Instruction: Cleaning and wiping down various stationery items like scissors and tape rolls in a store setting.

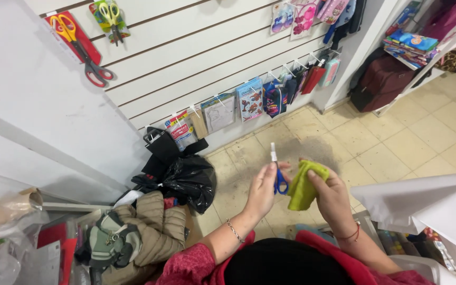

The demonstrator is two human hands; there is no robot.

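My left hand [263, 189] grips a small pair of scissors [277, 170] by its blue handles, the pale blades pointing up. Close beside it, my right hand [332, 194] holds a folded yellow-green cloth [303, 186] between thumb and fingers. The scissors' handles sit right against the cloth's left edge. Both hands are raised in front of my chest over the tiled floor [397, 142]. Thin bracelets circle both wrists, and I wear red sleeves.
A slatted white wall [196, 58] carries hung scissors [83, 48] and several packets. Black plastic bags [186, 177] and a tan padded jacket [149, 227] lie at lower left. White paper sheets [423, 203] are at right, shelves with folded goods [412, 45] at top right.
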